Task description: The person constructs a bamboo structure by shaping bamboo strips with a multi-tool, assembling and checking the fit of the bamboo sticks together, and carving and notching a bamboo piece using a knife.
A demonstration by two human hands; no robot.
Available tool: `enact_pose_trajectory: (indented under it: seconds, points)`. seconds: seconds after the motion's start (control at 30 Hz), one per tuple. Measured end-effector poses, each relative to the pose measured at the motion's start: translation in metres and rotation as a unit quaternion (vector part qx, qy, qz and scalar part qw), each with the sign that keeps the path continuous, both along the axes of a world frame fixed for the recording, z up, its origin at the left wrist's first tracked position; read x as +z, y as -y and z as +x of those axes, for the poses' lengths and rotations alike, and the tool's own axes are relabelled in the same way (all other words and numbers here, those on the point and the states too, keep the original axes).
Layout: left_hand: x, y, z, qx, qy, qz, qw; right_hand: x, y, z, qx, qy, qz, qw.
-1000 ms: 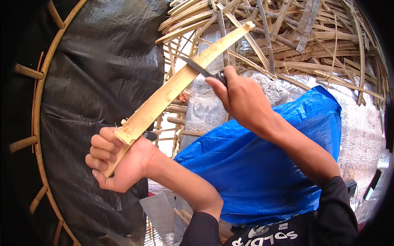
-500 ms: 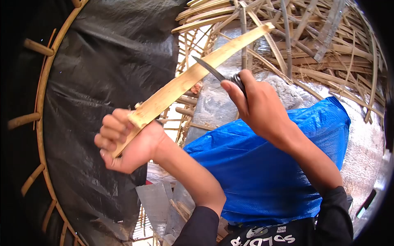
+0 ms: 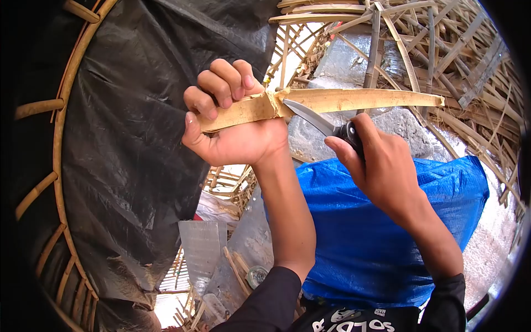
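A pale bamboo strip (image 3: 354, 100) lies nearly level across the upper middle, with a raised joint near its left part. My left hand (image 3: 238, 119) grips its left end, fingers curled over the strip and palm turned up. In my right hand (image 3: 384, 166) is a knife with a dark handle (image 3: 349, 137). Its curved blade (image 3: 307, 116) points up and left, the tip at the strip just right of the joint. Whether the edge bites into the bamboo I cannot tell.
Blue tarp (image 3: 365, 238) covers my lap. Black plastic sheeting (image 3: 133, 122) hangs at left beside a curved bamboo frame (image 3: 60, 138). Split bamboo pieces (image 3: 470, 72) are heaped at upper right. A grey metal sheet (image 3: 202, 249) and a small round glass-like object (image 3: 256, 275) lie low in the middle.
The strip has swung from a steep diagonal to nearly level as my left hand rose and moved right. The blade has gone from the strip's middle to beside the joint; my right hand is lower.
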State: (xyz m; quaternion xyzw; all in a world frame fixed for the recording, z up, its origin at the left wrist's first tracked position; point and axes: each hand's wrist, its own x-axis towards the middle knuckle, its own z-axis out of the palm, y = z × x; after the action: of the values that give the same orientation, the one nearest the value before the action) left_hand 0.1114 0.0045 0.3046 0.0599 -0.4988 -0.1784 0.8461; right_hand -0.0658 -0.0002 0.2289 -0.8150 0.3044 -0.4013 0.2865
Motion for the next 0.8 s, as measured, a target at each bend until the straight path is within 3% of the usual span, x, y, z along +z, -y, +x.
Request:
enact_pose_trajectory:
  seconds: [0.43, 0.8]
  points:
    - [-0.002, 0.002, 0.004, 0.047, -0.101, 0.132, 0.985, -0.003, 0.011, -0.005, 0.001, -0.034, -0.071, 0.997]
    - [-0.006, 0.006, 0.001, 0.053, -0.119, 0.189, 0.973, 0.002, 0.014, -0.009, 0.025, -0.046, -0.023, 0.998]
